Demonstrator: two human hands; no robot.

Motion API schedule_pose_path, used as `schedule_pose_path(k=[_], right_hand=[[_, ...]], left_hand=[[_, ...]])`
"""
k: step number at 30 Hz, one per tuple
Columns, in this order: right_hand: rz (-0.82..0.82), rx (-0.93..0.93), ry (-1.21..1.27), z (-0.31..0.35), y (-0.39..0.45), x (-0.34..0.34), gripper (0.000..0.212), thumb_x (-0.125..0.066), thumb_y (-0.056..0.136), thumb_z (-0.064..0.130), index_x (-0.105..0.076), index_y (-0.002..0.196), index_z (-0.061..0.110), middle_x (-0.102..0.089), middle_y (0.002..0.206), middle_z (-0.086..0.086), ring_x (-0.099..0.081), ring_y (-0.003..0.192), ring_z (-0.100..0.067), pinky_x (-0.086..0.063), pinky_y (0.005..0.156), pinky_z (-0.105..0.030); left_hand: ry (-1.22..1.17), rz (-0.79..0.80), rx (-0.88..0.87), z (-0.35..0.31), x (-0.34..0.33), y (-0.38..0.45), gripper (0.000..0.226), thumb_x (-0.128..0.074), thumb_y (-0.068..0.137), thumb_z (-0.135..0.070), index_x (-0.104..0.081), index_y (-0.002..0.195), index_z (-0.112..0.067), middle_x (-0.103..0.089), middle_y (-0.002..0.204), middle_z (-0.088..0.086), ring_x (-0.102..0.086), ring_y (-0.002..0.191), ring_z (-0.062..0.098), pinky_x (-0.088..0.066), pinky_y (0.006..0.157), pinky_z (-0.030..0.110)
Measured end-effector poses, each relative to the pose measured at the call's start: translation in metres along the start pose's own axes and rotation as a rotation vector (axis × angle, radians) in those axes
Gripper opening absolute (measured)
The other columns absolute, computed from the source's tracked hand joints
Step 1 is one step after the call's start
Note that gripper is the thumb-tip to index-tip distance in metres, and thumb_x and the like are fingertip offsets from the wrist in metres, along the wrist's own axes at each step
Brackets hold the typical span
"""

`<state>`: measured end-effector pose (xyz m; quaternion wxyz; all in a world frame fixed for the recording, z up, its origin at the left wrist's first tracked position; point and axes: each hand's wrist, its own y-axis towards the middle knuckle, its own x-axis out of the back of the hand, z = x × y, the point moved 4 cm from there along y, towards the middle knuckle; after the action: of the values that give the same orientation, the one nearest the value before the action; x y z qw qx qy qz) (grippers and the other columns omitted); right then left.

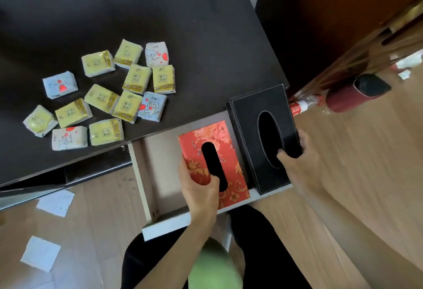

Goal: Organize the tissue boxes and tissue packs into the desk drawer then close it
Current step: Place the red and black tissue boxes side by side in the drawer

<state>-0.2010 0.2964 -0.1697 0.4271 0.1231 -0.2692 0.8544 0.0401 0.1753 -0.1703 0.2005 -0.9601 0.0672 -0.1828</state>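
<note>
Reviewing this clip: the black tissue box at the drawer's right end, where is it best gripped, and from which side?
Grip the black tissue box at its near end, from above. The oval slot in its top lets the thumb hook in while fingers wrap the outer side, as the right hand does. The red tissue box crowds its other long side.
</note>
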Motion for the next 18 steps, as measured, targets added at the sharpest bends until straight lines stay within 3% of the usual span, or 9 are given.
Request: schedule_pose_path(k=[3, 5, 7, 10, 13, 18], right_hand=[[-0.053, -0.086, -0.016, -0.011, -0.010, 0.003, 0.065, -0.073, 0.071, 0.028, -0.059, 0.131, 0.049, -0.073, 0.109, 0.026, -0.069, 0.100, 0.006, -0.053, 0.083, -0.021], [-0.071, -0.140, -0.019, -0.010, -0.014, 0.001, 0.062, -0.073, 0.065, 0.028, -0.060, 0.117, 0.059, -0.071, 0.105, 0.034, -0.068, 0.096, 0.011, -0.052, 0.077, -0.013], [-0.093, -0.153, -0.057, -0.006, -0.012, -0.003, 0.062, -0.072, 0.063, 0.026, -0.060, 0.115, 0.057, -0.069, 0.100, 0.039, -0.067, 0.095, 0.014, -0.051, 0.074, -0.006], [-0.077, -0.154, -0.152, -0.002, -0.005, -0.018, 0.055, -0.072, 0.066, 0.021, -0.063, 0.114, 0.046, -0.072, 0.097, 0.027, -0.068, 0.092, 0.008, -0.054, 0.077, -0.018], [-0.029, -0.142, -0.231, -0.008, 0.004, -0.032, 0.058, -0.072, 0.071, 0.019, -0.065, 0.128, 0.031, -0.069, 0.098, 0.023, -0.065, 0.090, 0.010, -0.056, 0.081, -0.026], [-0.007, -0.091, -0.294, -0.030, 0.011, -0.051, 0.063, -0.072, 0.078, 0.017, -0.057, 0.138, 0.028, -0.065, 0.107, 0.023, -0.066, 0.099, -0.002, -0.059, 0.091, -0.039]], left_hand=[[0.001, 0.030, 0.071, 0.016, 0.003, -0.001, 0.082, -0.076, 0.076, -0.007, -0.038, 0.137, -0.046, -0.055, 0.121, -0.022, -0.055, 0.110, -0.002, -0.052, 0.091, 0.034], [-0.001, 0.047, 0.107, 0.024, 0.006, 0.002, 0.089, -0.074, 0.074, -0.002, -0.035, 0.145, -0.038, -0.056, 0.127, -0.015, -0.056, 0.114, 0.003, -0.052, 0.096, 0.039], [0.011, 0.062, 0.130, 0.031, 0.007, 0.011, 0.092, -0.073, 0.073, 0.000, -0.033, 0.147, -0.037, -0.054, 0.130, -0.010, -0.055, 0.117, 0.010, -0.051, 0.098, 0.042], [0.040, 0.071, 0.149, 0.038, 0.006, 0.027, 0.093, -0.074, 0.072, 0.001, -0.032, 0.146, -0.037, -0.052, 0.132, -0.009, -0.055, 0.117, 0.011, -0.052, 0.096, 0.041], [0.032, 0.077, 0.129, 0.043, -0.002, 0.039, 0.089, -0.074, 0.073, 0.001, -0.034, 0.139, -0.044, -0.053, 0.126, -0.010, -0.057, 0.107, 0.006, -0.056, 0.087, 0.034], [0.022, 0.052, 0.150, 0.062, -0.012, 0.042, 0.094, -0.075, 0.076, -0.006, -0.025, 0.147, -0.042, -0.049, 0.131, -0.013, -0.054, 0.115, 0.007, -0.052, 0.095, 0.038]])
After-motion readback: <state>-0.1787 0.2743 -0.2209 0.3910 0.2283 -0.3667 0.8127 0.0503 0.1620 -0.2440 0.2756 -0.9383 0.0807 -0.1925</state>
